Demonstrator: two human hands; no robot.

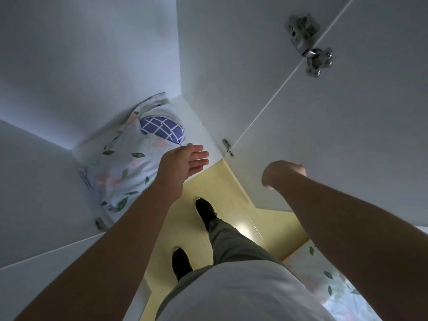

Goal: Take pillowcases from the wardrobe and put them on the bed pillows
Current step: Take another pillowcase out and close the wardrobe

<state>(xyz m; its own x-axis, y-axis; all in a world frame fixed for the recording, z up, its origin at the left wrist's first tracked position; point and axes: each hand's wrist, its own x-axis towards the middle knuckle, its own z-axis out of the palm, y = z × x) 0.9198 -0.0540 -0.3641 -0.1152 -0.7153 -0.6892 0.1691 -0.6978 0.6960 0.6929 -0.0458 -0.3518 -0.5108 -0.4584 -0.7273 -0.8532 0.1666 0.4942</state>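
Folded floral bedding [120,167], white with green leaves and pink flowers, lies on the bottom shelf inside the open white wardrobe [92,66]. A blue piece with a white grid pattern [162,129] rests on top of it. My left hand [187,162] hovers at the shelf's front edge, just right of the floral stack, fingers apart and holding nothing. My right hand [281,173] is against the wardrobe's right door [324,135], fingers curled; what it grips is hidden behind the wrist.
The right door stands open with metal hinges [308,42]. A left door panel [34,205] angles toward me. Below is yellow floor [231,186] with my feet in black shoes [206,210]. A floral bed cover [324,279] shows at the lower right.
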